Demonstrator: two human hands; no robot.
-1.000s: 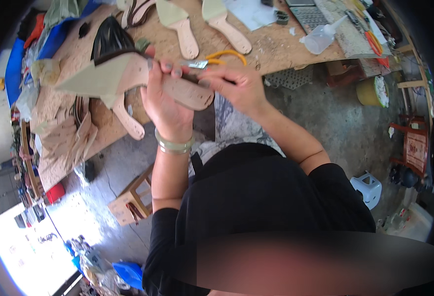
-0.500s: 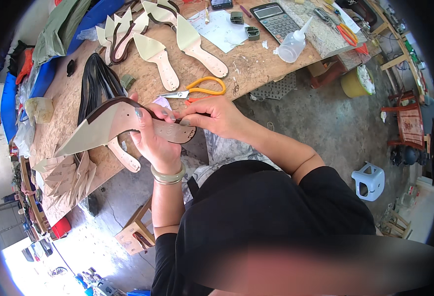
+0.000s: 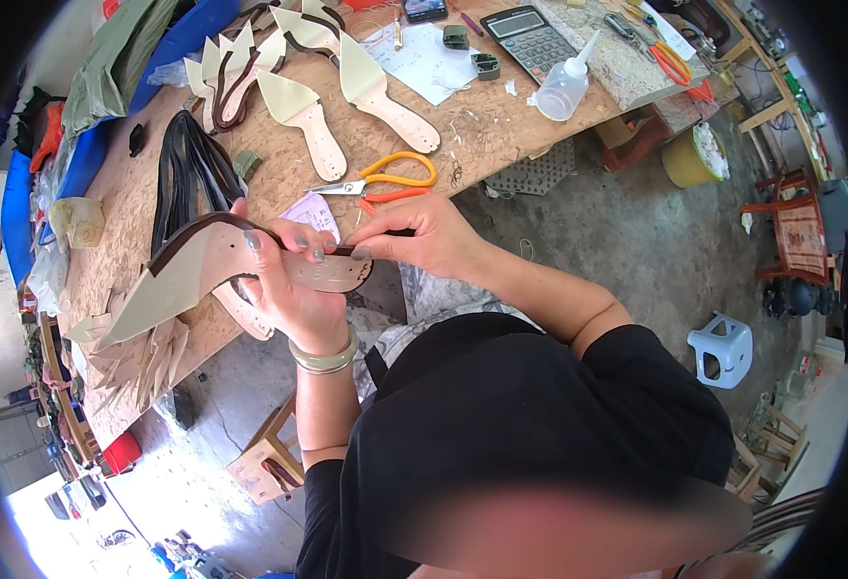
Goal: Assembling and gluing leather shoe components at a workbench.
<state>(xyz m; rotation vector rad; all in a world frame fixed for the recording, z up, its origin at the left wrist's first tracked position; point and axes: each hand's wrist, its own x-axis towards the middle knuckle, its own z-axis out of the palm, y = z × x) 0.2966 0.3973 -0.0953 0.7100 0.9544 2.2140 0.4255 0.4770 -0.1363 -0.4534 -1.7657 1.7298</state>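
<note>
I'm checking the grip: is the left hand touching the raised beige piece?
Touching: the head view shows the left hand, fingers curled over the raised beige piece.

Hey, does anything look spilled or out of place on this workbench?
I see no clear spill. Slightly untidy: loose white scraps lie beside the squeeze bottle, and a small dark tangle, perhaps thread, sits beyond the right hand, near the scissors.

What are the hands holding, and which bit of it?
The left hand holds a pale sole-shaped piece by its narrow middle; the right hand pinches its edge near the rounded end.
</note>
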